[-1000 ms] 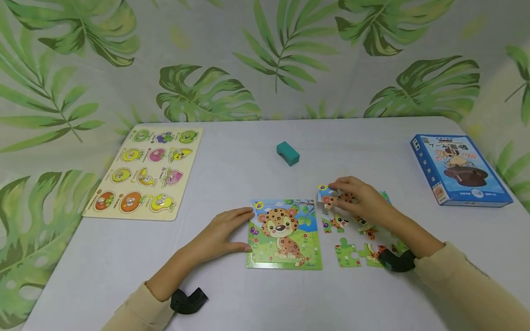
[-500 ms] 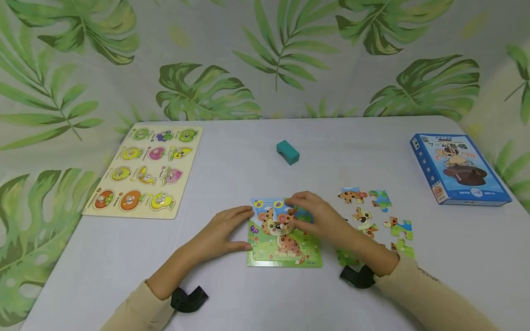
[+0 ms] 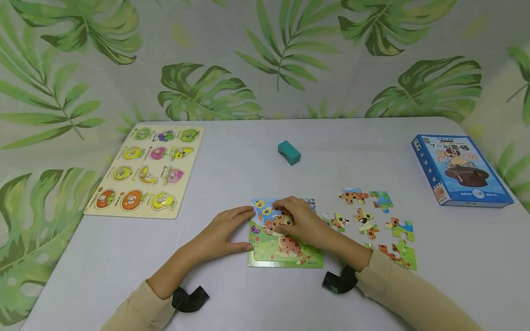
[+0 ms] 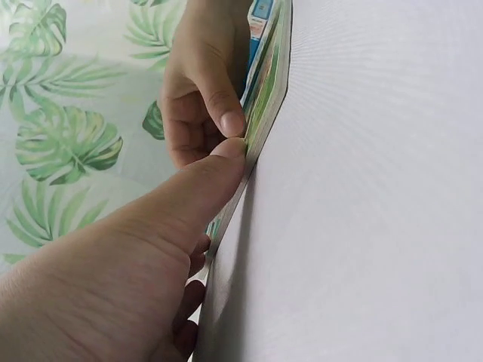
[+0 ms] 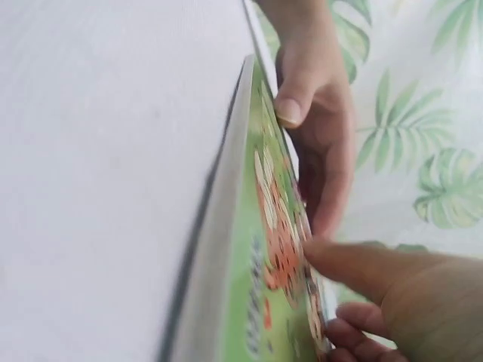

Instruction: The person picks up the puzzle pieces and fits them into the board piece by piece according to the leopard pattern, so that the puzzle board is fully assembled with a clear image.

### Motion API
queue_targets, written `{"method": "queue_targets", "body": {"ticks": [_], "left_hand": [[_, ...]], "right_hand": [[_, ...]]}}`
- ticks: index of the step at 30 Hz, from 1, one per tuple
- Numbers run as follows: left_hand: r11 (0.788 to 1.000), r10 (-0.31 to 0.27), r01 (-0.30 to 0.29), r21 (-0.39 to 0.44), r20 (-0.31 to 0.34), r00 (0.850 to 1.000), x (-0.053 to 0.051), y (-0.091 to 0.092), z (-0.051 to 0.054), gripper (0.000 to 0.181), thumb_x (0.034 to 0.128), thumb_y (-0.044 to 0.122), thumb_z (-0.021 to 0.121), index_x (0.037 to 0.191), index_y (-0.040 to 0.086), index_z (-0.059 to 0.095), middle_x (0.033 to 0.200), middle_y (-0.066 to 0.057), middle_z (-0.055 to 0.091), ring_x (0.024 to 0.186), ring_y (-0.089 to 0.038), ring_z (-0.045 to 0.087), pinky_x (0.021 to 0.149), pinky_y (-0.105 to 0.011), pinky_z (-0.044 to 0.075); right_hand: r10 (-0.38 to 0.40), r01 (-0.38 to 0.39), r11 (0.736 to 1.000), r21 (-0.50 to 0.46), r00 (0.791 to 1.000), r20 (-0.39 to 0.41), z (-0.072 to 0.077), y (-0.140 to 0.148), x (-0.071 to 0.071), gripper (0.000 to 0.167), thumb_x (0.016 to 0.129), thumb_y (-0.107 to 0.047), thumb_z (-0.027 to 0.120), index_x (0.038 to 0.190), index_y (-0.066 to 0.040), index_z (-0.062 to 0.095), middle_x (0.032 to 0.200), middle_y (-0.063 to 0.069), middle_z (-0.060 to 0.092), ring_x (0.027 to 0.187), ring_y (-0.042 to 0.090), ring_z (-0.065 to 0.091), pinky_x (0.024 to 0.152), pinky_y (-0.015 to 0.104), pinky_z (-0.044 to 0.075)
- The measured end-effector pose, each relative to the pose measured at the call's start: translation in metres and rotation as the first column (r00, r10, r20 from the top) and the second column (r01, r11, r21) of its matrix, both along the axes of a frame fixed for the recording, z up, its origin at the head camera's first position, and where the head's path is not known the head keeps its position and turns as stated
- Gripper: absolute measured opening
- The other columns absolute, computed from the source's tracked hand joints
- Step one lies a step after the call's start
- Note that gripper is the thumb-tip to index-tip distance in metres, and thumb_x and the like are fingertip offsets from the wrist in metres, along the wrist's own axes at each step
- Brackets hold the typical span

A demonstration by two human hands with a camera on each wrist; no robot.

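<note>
A square puzzle board (image 3: 265,250) with a leopard picture lies at the table's front middle. My left hand (image 3: 219,236) rests at its left edge, thumb and fingertips touching it; the thumb (image 4: 219,162) shows in the left wrist view. Over the board's upper part, my right hand (image 3: 304,223) pinches a puzzle piece (image 3: 271,220) with a leopard ear and blue sky between thumb and fingers. Part of that piece is hidden by the fingers. Several loose leopard pieces (image 3: 354,196) lie to the right of the board, some partly covered by the right forearm.
A fruit peg board (image 3: 142,172) lies at the left. A teal block (image 3: 289,152) stands behind the leopard board, and a blue game box (image 3: 463,170) lies at the right. The white table (image 3: 232,170) ends at a leaf-patterned cloth (image 3: 306,59).
My right hand has moved left from the loose pieces to above the board, carrying the ear piece, which now sits lower and further left over the picture. My left hand has stayed in place.
</note>
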State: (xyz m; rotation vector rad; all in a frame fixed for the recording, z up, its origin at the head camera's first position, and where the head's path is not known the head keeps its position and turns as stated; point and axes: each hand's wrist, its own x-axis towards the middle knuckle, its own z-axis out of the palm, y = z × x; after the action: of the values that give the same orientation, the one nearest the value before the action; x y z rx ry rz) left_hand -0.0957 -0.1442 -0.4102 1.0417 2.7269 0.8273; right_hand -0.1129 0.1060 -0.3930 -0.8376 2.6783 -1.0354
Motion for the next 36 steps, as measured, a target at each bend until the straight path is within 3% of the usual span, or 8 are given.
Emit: {"method": "queue_targets", "body": {"ticks": [5, 16, 27, 32, 36], "left_hand": [[1.0, 0.002, -0.002, -0.008, 0.003, 1.0, 0.0, 0.0, 0.0, 0.075, 0.0783, 0.05, 0.062, 0.136, 0.01, 0.038, 0.14, -0.002, 0.033, 0.127, -0.021, 0.029, 0.102, -0.043, 0.022], [1.0, 0.008, -0.008, -0.024, 0.015, 1.0, 0.0, 0.001, 0.004, 0.074, 0.0766, 0.046, 0.066, 0.135, 0.01, 0.039, 0.139, -0.004, 0.034, 0.127, -0.021, 0.029, 0.102, -0.044, 0.022], [0.997, -0.045, 0.044, -0.061, -0.007, 0.999, -0.009, 0.002, 0.007, 0.072, 0.0746, 0.054, 0.064, 0.136, 0.024, 0.04, 0.134, -0.002, 0.036, 0.123, -0.022, 0.031, 0.099, -0.044, 0.023], [0.993, -0.058, 0.056, -0.1, -0.017, 0.998, -0.013, 0.003, 0.009, 0.074, 0.0729, 0.057, 0.063, 0.137, 0.027, 0.04, 0.132, -0.003, 0.036, 0.12, -0.022, 0.032, 0.098, -0.042, 0.025], [0.993, -0.048, 0.048, -0.108, 0.0, 0.999, -0.014, 0.004, 0.01, 0.076, 0.0714, 0.058, 0.064, 0.137, 0.029, 0.04, 0.132, -0.001, 0.035, 0.12, -0.02, 0.032, 0.098, -0.041, 0.024]], "right_hand": [[0.001, -0.001, 1.0, 0.005, 1.0, 0.015, -0.001, 0.002, -0.002, 0.045, 0.079, -0.021, 0.069, 0.119, -0.006, 0.055, 0.119, 0.008, 0.047, 0.112, 0.025, 0.041, 0.094, 0.044, 0.033], [-0.02, 0.021, 1.0, 0.022, 0.998, -0.067, -0.004, -0.005, -0.008, 0.041, 0.081, -0.022, 0.067, 0.119, -0.009, 0.058, 0.108, 0.006, 0.05, 0.1, 0.02, 0.045, 0.086, 0.039, 0.035], [-0.043, 0.056, 0.995, 0.081, 0.987, -0.153, -0.006, -0.008, -0.011, 0.036, 0.083, -0.025, 0.065, 0.117, -0.015, 0.061, 0.101, 0.002, 0.052, 0.087, 0.014, 0.045, 0.075, 0.033, 0.036], [-0.056, 0.066, 0.994, 0.083, 0.992, -0.115, -0.002, -0.011, -0.01, 0.037, 0.082, -0.025, 0.065, 0.118, -0.013, 0.061, 0.103, 0.003, 0.052, 0.087, 0.016, 0.045, 0.075, 0.036, 0.035], [-0.044, 0.044, 0.998, 0.05, 0.999, 0.0, 0.007, -0.009, -0.007, 0.045, 0.082, -0.025, 0.065, 0.122, -0.009, 0.055, 0.112, 0.008, 0.05, 0.101, 0.022, 0.046, 0.084, 0.042, 0.035]]}}
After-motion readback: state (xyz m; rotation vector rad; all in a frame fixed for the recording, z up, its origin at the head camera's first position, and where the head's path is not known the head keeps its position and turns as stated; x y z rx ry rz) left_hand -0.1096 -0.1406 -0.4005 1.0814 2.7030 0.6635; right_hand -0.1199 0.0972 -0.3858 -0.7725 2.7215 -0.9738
